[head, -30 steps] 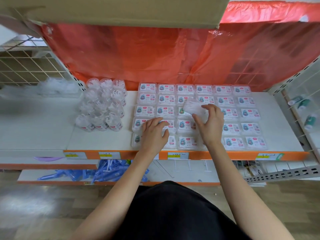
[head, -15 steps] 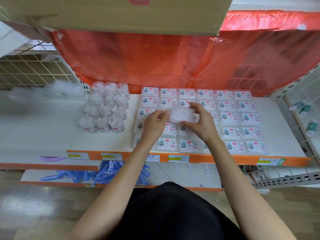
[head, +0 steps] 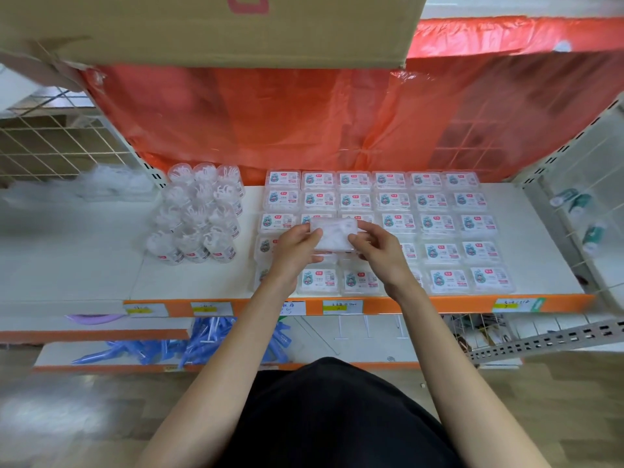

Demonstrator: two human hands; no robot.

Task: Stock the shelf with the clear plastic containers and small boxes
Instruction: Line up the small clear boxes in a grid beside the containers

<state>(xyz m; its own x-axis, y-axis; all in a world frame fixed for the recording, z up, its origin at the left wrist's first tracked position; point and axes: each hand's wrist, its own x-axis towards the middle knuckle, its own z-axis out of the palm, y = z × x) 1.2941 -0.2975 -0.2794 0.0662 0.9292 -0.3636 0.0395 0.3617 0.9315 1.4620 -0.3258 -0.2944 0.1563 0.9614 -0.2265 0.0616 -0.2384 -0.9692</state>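
View from the wearer's head, looking down: a person in black clothing reaches both bare forearms forward over a lower shelf holding blue plastic-wrapped items (head: 202, 346). Past the orange front edge of the white shelf (head: 189, 282), the left hand (head: 297, 246) and right hand (head: 378, 251) pinch one small clear plastic box (head: 334, 235) by its short ends. Thumbs and fingertips curl onto it, and it is raised just above the middle rows, left of the shelf's centre. Its plain side faces up, so it is probably being turned label-up before it is set down. Beneath and to the right lie neat rows of flat clear boxes with blue-and-red labels (head: 439, 228), set edge to edge and reaching the shelf's back edge. Towards the left edge stands a tight cluster of round clear plastic containers (head: 199, 214). Behind hangs an orange plastic sheet (head: 304, 119), and a brown cardboard carton (head: 236, 28) overhangs the top.
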